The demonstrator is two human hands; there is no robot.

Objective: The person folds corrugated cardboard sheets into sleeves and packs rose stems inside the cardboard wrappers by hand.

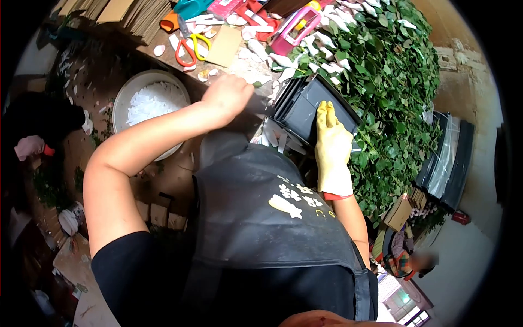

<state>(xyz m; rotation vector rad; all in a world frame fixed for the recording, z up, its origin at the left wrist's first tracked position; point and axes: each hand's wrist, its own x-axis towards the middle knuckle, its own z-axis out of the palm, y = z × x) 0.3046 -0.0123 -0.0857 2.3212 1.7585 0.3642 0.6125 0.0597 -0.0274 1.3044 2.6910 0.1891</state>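
Observation:
My left hand [229, 98] is bare and closed, its knuckles up, over the table's near edge. A blurred dark shape lies beside it; whatever the fingers hold, if anything, is hidden. On my right hand [332, 139] is a yellow rubber glove with a red cuff. It grips a black plastic box [305, 106] at the near side, with two fingers stretched along the box's inner face and the thumb hidden. Several dark rims show at the box's left side, like a nested stack. The box sits tilted between my apron [256, 212] and a leafy heap.
Green-leaved stems [392, 103] with white-wrapped heads are piled at right. Red-and-yellow-handled scissors [193, 49], a pink plastic holder [294, 30] and cardboard [224, 46] lie on the table. A round bin [121, 103] with white scraps stands at left. Another person [400, 256] is at far right.

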